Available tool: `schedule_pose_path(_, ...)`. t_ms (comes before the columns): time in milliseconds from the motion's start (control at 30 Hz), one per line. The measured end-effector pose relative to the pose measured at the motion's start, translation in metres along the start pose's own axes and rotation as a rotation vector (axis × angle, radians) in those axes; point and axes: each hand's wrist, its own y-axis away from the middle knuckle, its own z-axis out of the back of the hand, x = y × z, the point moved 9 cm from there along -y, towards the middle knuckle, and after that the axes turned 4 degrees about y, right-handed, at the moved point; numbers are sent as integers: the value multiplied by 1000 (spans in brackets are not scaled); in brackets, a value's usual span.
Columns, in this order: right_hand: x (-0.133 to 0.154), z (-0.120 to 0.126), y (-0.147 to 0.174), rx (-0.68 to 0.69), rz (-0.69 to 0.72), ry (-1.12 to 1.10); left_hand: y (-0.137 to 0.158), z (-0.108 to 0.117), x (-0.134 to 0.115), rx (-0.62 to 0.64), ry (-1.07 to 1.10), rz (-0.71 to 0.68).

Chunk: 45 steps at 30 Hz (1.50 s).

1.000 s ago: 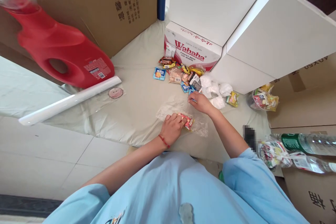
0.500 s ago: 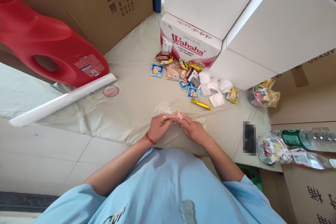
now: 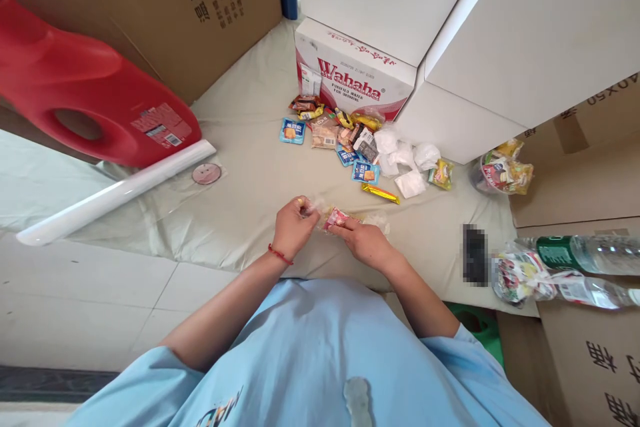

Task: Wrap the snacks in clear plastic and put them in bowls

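Pinches clear plastic (image 3: 377, 221) at its left end between the curled fingers of the left hand (image 3: 294, 228). With the right hand (image 3: 369, 242), rests fingers held close together on a red packet (image 3: 334, 217); cannot tell whether pinching it from below. Has that packet between both hands at the near side of the cloth-covered counter (image 3: 250, 147), against the plastic. Just beyond, has a yellow stick packet (image 3: 381, 193) near a blue packet (image 3: 365, 172), before the Wahaha box (image 3: 357, 70).
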Motion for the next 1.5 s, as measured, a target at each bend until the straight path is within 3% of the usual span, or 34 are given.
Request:
schedule_pose_path(100,0,-4,-1,-1,-10,-21,18,-16,-39,90,105,-182)
schedule_pose_path(200,-4,-5,4,-27,-46,-45,35,-42,-66,230,58,-386)
schedule_pose_path(367,-14,-5,47,-134,65,-280,47,-63,-59,288,-248,-528)
schedule_pose_path(467,-59,-19,80,-166,-178,-466,53,-68,-51,299,-430,-570)
schedule_pose_path(567,-115,-15,112,-453,-593,-532,60,-72,-50,313,-505,-620)
schedule_pose_path(633,-130,-4,121,-630,-742,-432,63,-73,-50,306,-523,-636)
schedule_pose_path(700,-127,2,108,-645,-727,-322,65,-74,-51,299,-537,-641)
schedule_pose_path(800,-112,0,78,-527,-663,-236,68,-76,-52,300,-548,-658)
schedule_pose_path(933,-99,-3,65,-482,-609,-268,71,-78,-52,303,-556,-683)
schedule_pose_path(1033,-99,-4,73,-538,-582,-515,73,-78,-50,294,-579,-714)
schedule_pose_path(1167,-99,-21,81,-471,-708,-1016,73,-79,-49,283,-603,-747)
schedule_pose_path(1233,-94,-17,79,-504,-720,-1121,75,-80,-49,292,-623,-772)
schedule_pose_path(1333,-81,2,60,-562,-671,-1083,78,-83,-51,312,-663,-816)
schedule_pose_path(1400,-68,13,37,-529,-606,-990,81,-86,-52,331,-677,-842)
schedule_pose_path(1500,-47,29,1,-439,-531,-671,85,-89,-54,364,-673,-863)
